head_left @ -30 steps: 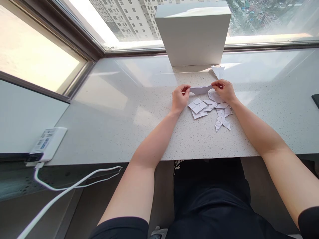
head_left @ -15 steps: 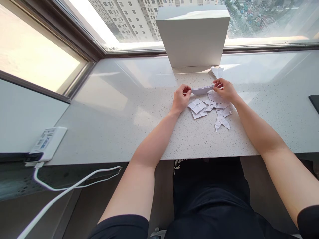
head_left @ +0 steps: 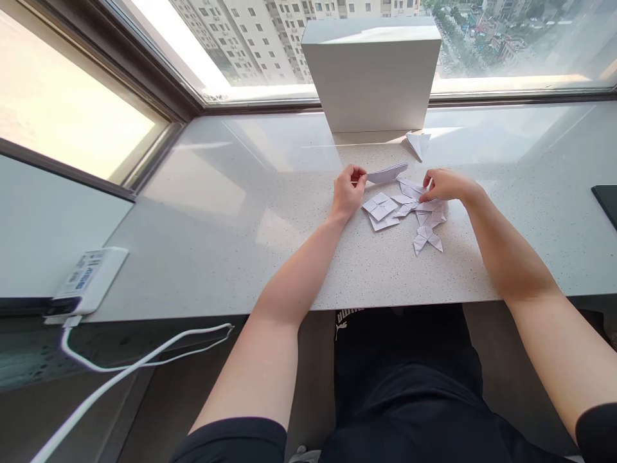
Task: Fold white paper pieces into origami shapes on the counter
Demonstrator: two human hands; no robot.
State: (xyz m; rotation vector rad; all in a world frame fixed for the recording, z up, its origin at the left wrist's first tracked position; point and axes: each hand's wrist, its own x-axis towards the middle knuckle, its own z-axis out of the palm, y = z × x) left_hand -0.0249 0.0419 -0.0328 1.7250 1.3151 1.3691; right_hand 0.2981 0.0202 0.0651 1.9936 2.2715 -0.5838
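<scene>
- Far left, we see a white device (head_left: 94, 280) at the counter (head_left: 216, 257) edge, well apart from both hands.
- Our left hand (head_left: 351, 188) is closed, pinching the left end of the folded paper strip (head_left: 388, 173).
- That strip lies to the right of our left hand, its long axis running roughly left to right, far end tilted slightly away from us.
- Square folded papers (head_left: 380, 207) sit just nearer to us than the strip.
- Our right hand (head_left: 441, 186) is apart from the strip's free end, fingertips at the creased pieces (head_left: 428, 236); we cannot tell whether it grips one. The left hand is nearer the strip.
</scene>
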